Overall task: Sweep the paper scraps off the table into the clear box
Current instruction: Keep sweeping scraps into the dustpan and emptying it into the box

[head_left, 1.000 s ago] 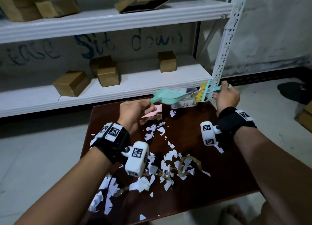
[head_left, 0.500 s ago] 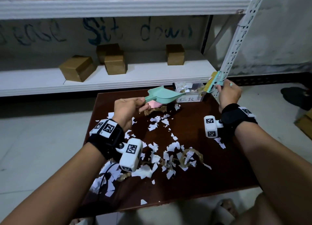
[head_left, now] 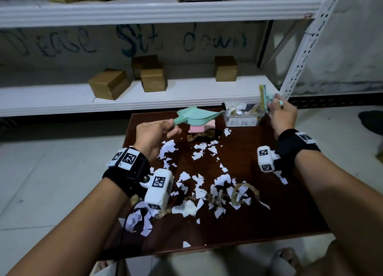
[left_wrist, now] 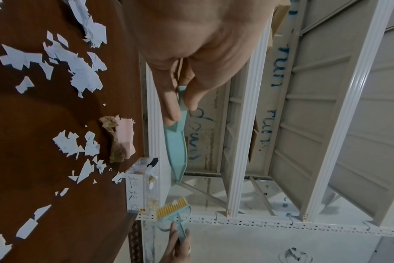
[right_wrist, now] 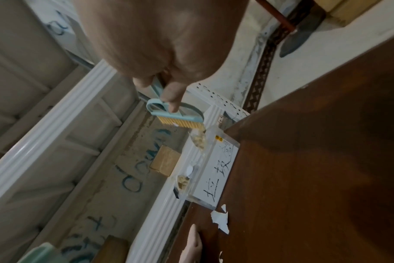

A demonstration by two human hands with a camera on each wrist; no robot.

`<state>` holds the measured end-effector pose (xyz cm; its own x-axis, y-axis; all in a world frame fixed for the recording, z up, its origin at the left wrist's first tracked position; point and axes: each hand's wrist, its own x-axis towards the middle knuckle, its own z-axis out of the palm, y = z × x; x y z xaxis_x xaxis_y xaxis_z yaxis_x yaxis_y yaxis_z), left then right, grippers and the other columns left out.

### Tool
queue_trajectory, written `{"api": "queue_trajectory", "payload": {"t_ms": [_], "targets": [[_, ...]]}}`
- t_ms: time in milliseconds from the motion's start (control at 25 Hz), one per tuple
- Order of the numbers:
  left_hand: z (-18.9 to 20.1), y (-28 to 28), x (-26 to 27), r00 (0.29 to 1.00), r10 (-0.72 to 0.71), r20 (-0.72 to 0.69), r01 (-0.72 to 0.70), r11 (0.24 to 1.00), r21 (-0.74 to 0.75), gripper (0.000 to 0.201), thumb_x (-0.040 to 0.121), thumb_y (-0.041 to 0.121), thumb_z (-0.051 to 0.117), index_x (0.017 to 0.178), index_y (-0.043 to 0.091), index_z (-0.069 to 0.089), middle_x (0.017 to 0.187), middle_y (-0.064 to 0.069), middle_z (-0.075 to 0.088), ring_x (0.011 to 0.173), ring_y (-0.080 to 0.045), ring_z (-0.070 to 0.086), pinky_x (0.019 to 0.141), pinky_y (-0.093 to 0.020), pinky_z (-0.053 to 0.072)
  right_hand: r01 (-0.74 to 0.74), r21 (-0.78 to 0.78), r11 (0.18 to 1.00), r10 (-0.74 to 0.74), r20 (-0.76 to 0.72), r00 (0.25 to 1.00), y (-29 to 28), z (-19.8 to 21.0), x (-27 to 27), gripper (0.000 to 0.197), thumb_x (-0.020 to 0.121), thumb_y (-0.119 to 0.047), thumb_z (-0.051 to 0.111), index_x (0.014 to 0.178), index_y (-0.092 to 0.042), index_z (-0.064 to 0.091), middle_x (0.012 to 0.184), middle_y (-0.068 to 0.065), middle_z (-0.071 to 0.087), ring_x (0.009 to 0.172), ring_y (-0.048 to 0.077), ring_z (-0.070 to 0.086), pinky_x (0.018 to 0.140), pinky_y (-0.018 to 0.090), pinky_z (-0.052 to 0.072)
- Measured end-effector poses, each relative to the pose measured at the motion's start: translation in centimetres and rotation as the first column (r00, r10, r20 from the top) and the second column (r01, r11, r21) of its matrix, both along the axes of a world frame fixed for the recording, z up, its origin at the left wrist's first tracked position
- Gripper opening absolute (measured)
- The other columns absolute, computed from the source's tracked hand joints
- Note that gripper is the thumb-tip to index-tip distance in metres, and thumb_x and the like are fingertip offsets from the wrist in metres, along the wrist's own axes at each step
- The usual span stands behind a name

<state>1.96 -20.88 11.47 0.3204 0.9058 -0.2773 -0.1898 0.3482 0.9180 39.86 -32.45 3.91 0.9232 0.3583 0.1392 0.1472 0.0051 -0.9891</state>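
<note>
White paper scraps (head_left: 199, 184) and brown strips lie scattered over the dark wooden table (head_left: 269, 213). My left hand (head_left: 157, 128) grips the handle of a teal dustpan (head_left: 196, 115), raised above the table with its lip at the left rim of the clear box (head_left: 242, 116). The box stands at the table's far edge, holds some scraps and bears a handwritten label. My right hand (head_left: 281, 114) holds a small teal brush (head_left: 264, 97) with yellow bristles over the box's right end. The brush (right_wrist: 180, 117) and the dustpan (left_wrist: 178, 142) also show in the wrist views.
A pink piece (head_left: 201, 128) and crumpled brown paper (head_left: 201, 135) lie below the dustpan. White shelving (head_left: 145, 95) with several cardboard boxes stands right behind the table. A perforated shelf post (head_left: 306, 47) rises by my right hand. Tiled floor surrounds the table.
The dustpan's lip has come to the box's left rim. The brush has turned more upright over the box's right end. The camera has tilted down and closer.
</note>
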Motion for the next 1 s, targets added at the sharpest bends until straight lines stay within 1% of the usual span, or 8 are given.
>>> {"api": "queue_trajectory", "payload": {"t_ms": [120, 240, 320, 480, 600, 720, 880, 1000], "targets": [[0.7, 0.5, -1.3, 0.998, 0.050, 0.043, -0.050, 0.999, 0.001, 0.011, 0.089, -0.008, 0.065, 0.096, -0.016, 0.068, 0.081, -0.026, 0.072, 0.079, -0.035, 0.075, 0.075, -0.027, 0.061, -0.032, 0.094, 0.995, 0.030, 0.022, 0.999, -1.3, 2.7, -1.6, 0.042, 0.100, -0.021, 0.059, 0.139, -0.008, 0.062, 0.125, 0.002, 0.070, 0.119, 0.019, 0.068, 0.107, 0.033, 0.052], [1.2, 0.3, -2.4, 0.996, 0.063, 0.063, -0.062, 0.998, -0.016, 0.011, 0.089, -0.008, 0.066, 0.096, -0.015, 0.068, 0.082, -0.027, 0.073, 0.083, -0.036, 0.075, 0.075, -0.028, 0.061, -0.065, 0.179, 0.982, 0.060, 0.033, 0.998, -2.7, 4.0, -2.6, 0.040, 0.102, -0.013, 0.057, 0.140, -0.001, 0.059, 0.114, -0.006, 0.071, 0.117, 0.022, 0.070, 0.107, 0.037, 0.053], [1.4, -0.3, -2.7, 0.996, 0.060, 0.060, -0.059, 0.998, -0.019, 0.008, 0.089, -0.008, 0.065, 0.094, -0.014, 0.068, 0.084, -0.028, 0.073, 0.082, -0.036, 0.075, 0.074, -0.027, 0.062, -0.084, 0.151, 0.985, 0.072, 0.079, 0.994, -3.6, 4.9, -3.3, 0.036, 0.103, -0.014, 0.057, 0.137, -0.004, 0.062, 0.110, -0.008, 0.071, 0.114, 0.020, 0.071, 0.106, 0.038, 0.054], [1.7, -1.0, -3.6, 0.994, 0.072, 0.078, -0.073, 0.997, 0.006, 0.008, 0.089, -0.009, 0.065, 0.093, -0.014, 0.068, 0.081, -0.027, 0.072, 0.077, -0.035, 0.075, 0.075, -0.028, 0.061, -0.203, -0.016, 0.979, 0.198, 0.303, 0.932, -4.4, 6.1, -5.7, 0.026, 0.104, -0.018, 0.056, 0.122, -0.011, 0.073, 0.104, 0.006, 0.076, 0.099, 0.016, 0.075, 0.101, 0.044, 0.057], [1.9, -1.3, -4.4, 0.993, 0.082, 0.088, -0.083, 0.996, 0.009, 0.010, 0.090, -0.008, 0.063, 0.097, -0.015, 0.067, 0.074, -0.023, 0.073, 0.077, -0.034, 0.075, 0.076, -0.028, 0.060, -0.301, -0.207, 0.931, 0.361, 0.385, 0.849, -4.5, 5.5, -7.8, 0.023, 0.103, -0.017, 0.058, 0.116, -0.015, 0.077, 0.104, 0.007, 0.078, 0.098, 0.019, 0.076, 0.098, 0.049, 0.058], [2.0, -2.0, -5.1, 0.990, 0.103, 0.099, -0.104, 0.995, 0.007, 0.009, 0.091, -0.009, 0.062, 0.096, -0.015, 0.067, 0.072, -0.022, 0.073, 0.075, -0.034, 0.074, 0.073, -0.026, 0.061, -0.353, -0.409, 0.842, 0.513, 0.403, 0.758, -4.8, 3.9, -9.1, 0.022, 0.100, -0.023, 0.060, 0.109, -0.031, 0.078, 0.108, 0.003, 0.077, 0.098, 0.017, 0.075, 0.097, 0.051, 0.057], [1.6, -2.7, -6.4, 0.988, 0.116, 0.104, -0.117, 0.993, 0.008, 0.009, 0.090, -0.009, 0.063, 0.096, -0.015, 0.066, 0.076, -0.024, 0.072, 0.073, -0.033, 0.075, 0.068, -0.023, 0.062, -0.341, -0.510, 0.790, 0.573, 0.418, 0.705, -5.0, 3.9, -10.4, 0.024, 0.100, -0.018, 0.064, 0.116, -0.028, 0.077, 0.117, 0.002, 0.076, 0.110, 0.014, 0.067, 0.106, 0.042, 0.051], [1.7, -2.7, -7.3, 0.988, 0.120, 0.094, -0.123, 0.992, 0.023, 0.009, 0.090, -0.010, 0.063, 0.096, -0.015, 0.067, 0.082, -0.027, 0.072, 0.076, -0.033, 0.075, 0.069, -0.023, 0.062, -0.345, -0.589, 0.731, 0.647, 0.435, 0.626, -4.8, 4.3, -11.3, 0.028, 0.101, -0.012, 0.062, 0.126, -0.017, 0.073, 0.132, 0.004, 0.069, 0.126, 0.014, 0.058, 0.111, 0.028, 0.036]]}}
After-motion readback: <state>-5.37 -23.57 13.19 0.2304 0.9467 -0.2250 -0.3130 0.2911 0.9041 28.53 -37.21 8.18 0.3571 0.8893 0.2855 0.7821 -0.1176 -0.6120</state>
